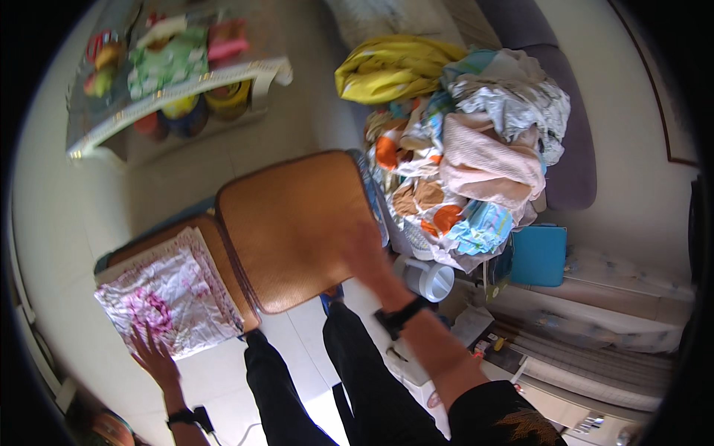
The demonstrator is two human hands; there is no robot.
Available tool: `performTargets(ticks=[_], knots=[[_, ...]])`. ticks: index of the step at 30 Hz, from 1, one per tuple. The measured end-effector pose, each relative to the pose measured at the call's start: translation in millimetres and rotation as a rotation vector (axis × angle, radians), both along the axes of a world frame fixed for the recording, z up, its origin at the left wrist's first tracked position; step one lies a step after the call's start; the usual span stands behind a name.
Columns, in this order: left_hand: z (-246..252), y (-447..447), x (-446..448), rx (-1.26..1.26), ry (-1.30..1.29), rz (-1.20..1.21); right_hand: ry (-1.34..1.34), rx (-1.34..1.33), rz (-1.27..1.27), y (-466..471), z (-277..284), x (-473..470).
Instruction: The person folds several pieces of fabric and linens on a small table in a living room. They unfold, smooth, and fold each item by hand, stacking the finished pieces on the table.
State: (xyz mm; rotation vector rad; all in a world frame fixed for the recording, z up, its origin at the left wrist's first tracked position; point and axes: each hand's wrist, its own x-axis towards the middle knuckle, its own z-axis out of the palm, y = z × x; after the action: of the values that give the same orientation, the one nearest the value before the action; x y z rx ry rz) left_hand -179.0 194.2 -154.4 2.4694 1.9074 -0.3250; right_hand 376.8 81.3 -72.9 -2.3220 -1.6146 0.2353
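A folded white cloth with pink flowers (167, 295) lies on the left woven seat mat (195, 228). My left hand (153, 354), fingers spread, is at the cloth's near left edge and grips nothing. Over the right edge of the larger brown woven mat (290, 223) is my right hand (365, 253), blurred; its finger pose is unclear. Just to the right rises a heap of crumpled fabrics, with a pale pink cloth (491, 159), a yellow cloth (396, 67), a grey-white cloth (519, 100) and a blue checked cloth (482, 226).
A glass-topped table (178, 83) with fruit and a green patterned cloth stands at the upper left. A clear plastic jug (427, 279) is beneath the heap's near edge, left of a blue box-like object (538, 255). A purple sofa (569, 134) borders the heap's far right.
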Motion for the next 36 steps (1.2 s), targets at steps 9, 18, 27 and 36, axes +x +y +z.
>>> performTargets(ticks=[9,18,27,36], knots=[[161,-147,113,-0.336,-0.266,0.093,-0.657,-0.162,-0.196,-49,173,316],[279,-198,196,-0.377,-0.606,-0.050,-0.179,-0.641,-0.073,-100,150,308],[374,-214,237,-0.375,-0.832,0.099,-0.037,-0.193,0.250,-153,351,355],[417,-179,297,-0.332,-0.912,-0.090,0.943,0.874,-0.074,-124,632,404]])
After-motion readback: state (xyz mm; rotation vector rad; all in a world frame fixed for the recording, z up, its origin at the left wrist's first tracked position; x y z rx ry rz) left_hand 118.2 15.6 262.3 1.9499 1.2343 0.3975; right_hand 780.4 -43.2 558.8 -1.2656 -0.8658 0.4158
